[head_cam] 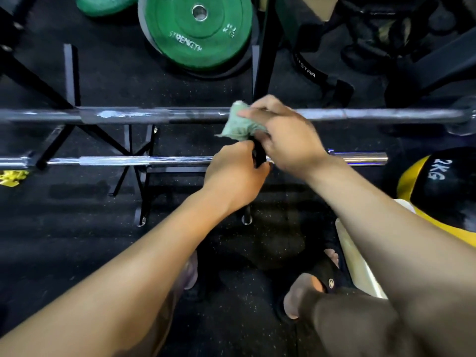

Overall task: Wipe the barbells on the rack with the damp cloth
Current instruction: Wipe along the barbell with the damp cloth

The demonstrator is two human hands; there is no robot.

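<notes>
Now I see the upper barbell (373, 115) lying across the rack (69, 73), with my right hand (288, 140) clutching the green cloth (239, 124) against it; my left hand (231, 173) pinches something dark beneath. I'd wrap fully, then slide.

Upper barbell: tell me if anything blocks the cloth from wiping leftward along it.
Nothing visible does. The right hand grips the green cloth at the upper barbell, whose bar runs bare to the left edge; the left hand sits lower.
</notes>
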